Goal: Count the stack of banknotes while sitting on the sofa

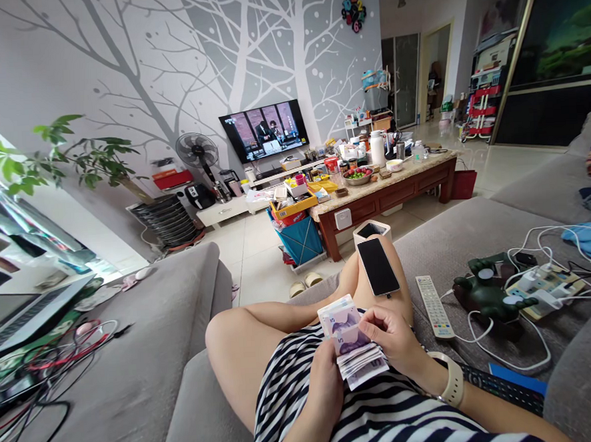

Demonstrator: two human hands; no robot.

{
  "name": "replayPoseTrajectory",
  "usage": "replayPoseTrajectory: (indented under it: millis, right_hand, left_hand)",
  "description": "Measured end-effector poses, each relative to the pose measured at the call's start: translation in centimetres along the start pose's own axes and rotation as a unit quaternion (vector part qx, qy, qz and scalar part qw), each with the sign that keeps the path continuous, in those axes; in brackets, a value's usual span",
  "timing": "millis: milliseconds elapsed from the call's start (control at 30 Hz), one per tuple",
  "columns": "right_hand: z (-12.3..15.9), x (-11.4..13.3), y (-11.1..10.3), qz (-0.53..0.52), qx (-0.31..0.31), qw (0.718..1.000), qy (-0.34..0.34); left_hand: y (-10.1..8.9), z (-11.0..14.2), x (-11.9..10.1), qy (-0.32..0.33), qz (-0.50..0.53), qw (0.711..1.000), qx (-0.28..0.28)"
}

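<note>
A stack of purple banknotes [346, 326], marked with a 5, is held above my lap, with its lower part fanned into several layered edges. My left hand [325, 374] grips the stack from its left side, thumb along the edge. The fingers of my right hand [393, 335] are closed in a pinch at the right edge of the notes; how many notes they hold is hidden. A phone [378, 266] with a dark screen rests on my right leg, just beyond the notes. A striped garment [289, 368] lies under both hands.
On the grey sofa to my right are a remote control [435, 308], a dark green figure [490, 296] and a power strip [545, 292] with white cables. Tangled cables [49, 369] and a laptop [35, 310] lie at left. A cluttered coffee table [388, 188] stands ahead.
</note>
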State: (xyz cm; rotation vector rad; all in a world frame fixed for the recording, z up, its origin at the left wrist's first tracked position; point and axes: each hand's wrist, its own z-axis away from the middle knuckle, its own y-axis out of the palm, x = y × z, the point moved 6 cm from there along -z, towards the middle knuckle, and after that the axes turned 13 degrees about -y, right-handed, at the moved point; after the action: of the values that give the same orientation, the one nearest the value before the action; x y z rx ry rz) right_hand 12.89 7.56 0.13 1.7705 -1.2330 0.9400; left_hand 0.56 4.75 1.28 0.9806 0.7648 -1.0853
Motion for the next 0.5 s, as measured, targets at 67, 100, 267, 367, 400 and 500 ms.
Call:
replayPoseTrajectory:
  millis: [67, 100, 267, 367, 400, 500]
  right_hand:
    - [0.00, 0.02, -0.04, 0.003, -0.002, 1.000, -0.005]
    - [0.01, 0.02, -0.06, 0.004, -0.002, 1.000, -0.008]
    - [0.13, 0.04, -0.02, 0.002, 0.002, 1.000, -0.009]
    - [0.11, 0.29, 0.04, 0.007, 0.008, 1.000, -0.013]
    - [0.08, 0.38, 0.03, 0.011, 0.009, 1.000, -0.015]
    - [-0.04, 0.57, 0.06, 0.021, 0.015, 0.999, -0.019]
  left_hand:
    - [-0.03, 0.07, -0.07, 0.007, -0.014, 1.000, -0.010]
    - [-0.09, 0.11, -0.13, 0.013, -0.019, 1.000, -0.017]
    - [-0.24, 0.23, -0.34, 0.030, -0.024, 0.999, -0.035]
    - [-0.22, 0.18, -0.20, 0.021, -0.010, 0.999, -0.027]
    - [-0.20, 0.14, -0.14, 0.017, -0.004, 1.000, -0.022]
    - [-0.09, -0.02, 0.10, 0.001, 0.012, 1.000, -0.004]
